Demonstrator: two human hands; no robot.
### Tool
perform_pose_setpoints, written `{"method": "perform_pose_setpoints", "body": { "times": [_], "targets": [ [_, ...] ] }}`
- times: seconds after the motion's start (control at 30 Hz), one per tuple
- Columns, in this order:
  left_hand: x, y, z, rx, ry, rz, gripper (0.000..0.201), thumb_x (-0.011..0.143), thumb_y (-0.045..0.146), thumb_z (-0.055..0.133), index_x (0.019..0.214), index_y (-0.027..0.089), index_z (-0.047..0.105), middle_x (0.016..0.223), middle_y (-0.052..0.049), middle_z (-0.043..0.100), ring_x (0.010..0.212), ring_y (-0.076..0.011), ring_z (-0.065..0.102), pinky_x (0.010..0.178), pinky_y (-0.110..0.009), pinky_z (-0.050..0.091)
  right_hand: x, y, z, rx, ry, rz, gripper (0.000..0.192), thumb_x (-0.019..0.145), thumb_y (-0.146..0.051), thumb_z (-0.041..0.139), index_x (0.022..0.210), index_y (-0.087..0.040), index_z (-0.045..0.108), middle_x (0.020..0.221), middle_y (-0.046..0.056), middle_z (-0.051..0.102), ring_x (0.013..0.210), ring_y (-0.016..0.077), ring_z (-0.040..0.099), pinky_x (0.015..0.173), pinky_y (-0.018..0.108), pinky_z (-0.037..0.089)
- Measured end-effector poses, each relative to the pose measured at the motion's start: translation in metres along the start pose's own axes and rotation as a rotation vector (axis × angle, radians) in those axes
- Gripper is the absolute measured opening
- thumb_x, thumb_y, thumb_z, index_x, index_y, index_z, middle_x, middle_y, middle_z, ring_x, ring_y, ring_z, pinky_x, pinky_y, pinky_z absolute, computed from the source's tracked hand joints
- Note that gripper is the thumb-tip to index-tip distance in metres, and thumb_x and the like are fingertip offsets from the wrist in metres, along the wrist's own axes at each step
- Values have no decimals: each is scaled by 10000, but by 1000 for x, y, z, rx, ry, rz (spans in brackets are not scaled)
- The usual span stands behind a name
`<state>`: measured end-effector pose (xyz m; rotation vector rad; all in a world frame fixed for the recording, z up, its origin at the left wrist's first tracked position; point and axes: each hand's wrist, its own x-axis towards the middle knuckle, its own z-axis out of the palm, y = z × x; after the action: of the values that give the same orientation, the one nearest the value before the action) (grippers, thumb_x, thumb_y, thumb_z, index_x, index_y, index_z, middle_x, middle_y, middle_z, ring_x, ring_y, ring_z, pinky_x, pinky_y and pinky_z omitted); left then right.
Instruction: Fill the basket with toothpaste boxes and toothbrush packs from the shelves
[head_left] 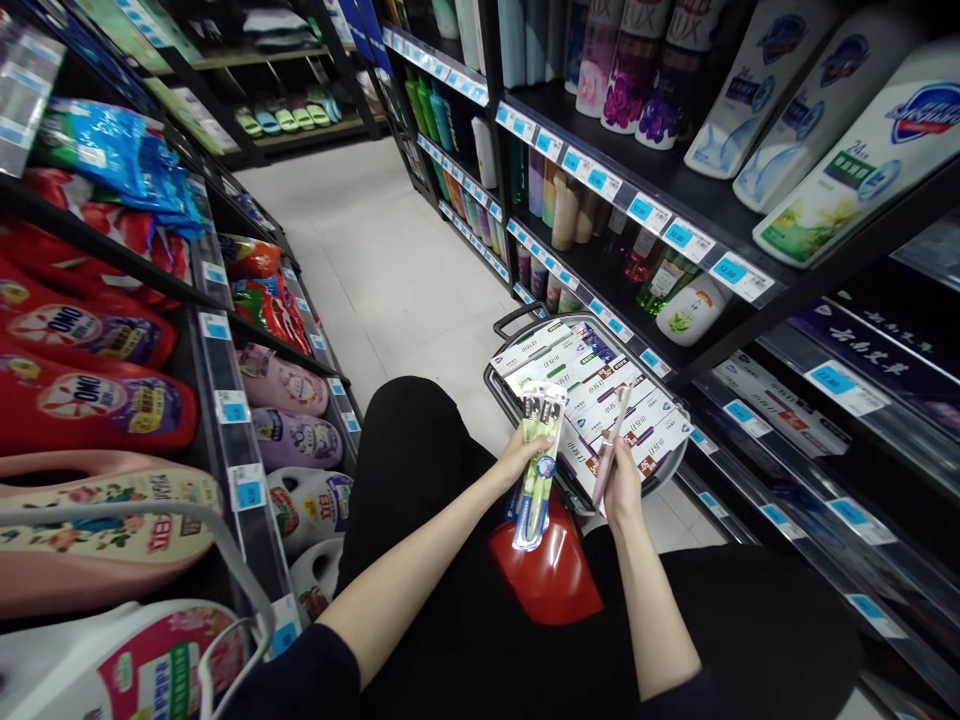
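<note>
My left hand (517, 458) is closed round packaged toothbrushes (538, 490) in clear and green blister packs, held upright over my lap. In my right hand (624, 485) is a slim pink toothbrush (605, 462), its head pointing up and away from me. Just beyond both hands, a dark basket (491, 385) stands on the floor, filled with flat white toothpaste boxes (652, 420) laid in rows. A shiny red sheet-like thing (551, 580) lies on my lap below the toothbrush packs; what it is I cannot tell.
Shelves on the right carry shampoo and body wash bottles (795, 90), with toothpaste boxes (780, 400) lower down. Red detergent bottles (82, 400) line the left shelves. A pale tiled aisle (360, 240) runs ahead to a slipper rack (289, 118). A grey cable (225, 550) curves at the lower left.
</note>
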<state>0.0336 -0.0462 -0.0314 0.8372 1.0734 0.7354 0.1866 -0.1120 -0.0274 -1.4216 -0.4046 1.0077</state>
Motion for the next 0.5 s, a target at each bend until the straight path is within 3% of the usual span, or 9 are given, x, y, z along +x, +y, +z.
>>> {"method": "perform_pose_setpoints", "body": {
  "times": [0.17, 0.3, 0.5],
  "targets": [
    [0, 0, 1, 0, 7, 14, 473, 589, 338, 726, 986, 147, 554, 871, -35, 633, 817, -196, 572, 762, -327, 433, -2, -8, 2, 11, -130, 100, 376, 661, -546, 680, 783, -210, 563, 667, -27, 527, 590, 131, 476, 550, 258, 394],
    [1, 1, 1, -32, 3, 29, 506, 570, 343, 749, 1000, 148, 567, 934, -58, 650, 881, -223, 588, 805, -349, 440, -5, -7, 4, -112, -218, -6, 341, 679, -503, 686, 750, -209, 531, 713, -21, 572, 655, 152, 509, 624, 274, 411],
    [-3, 6, 3, -82, -21, 34, 471, 552, 333, 762, 949, 148, 589, 869, -35, 660, 829, -208, 600, 781, -334, 448, -12, -2, 11, -173, -230, -72, 293, 746, -481, 629, 760, -219, 497, 722, -28, 574, 666, 155, 519, 640, 271, 419]
  ]
}}
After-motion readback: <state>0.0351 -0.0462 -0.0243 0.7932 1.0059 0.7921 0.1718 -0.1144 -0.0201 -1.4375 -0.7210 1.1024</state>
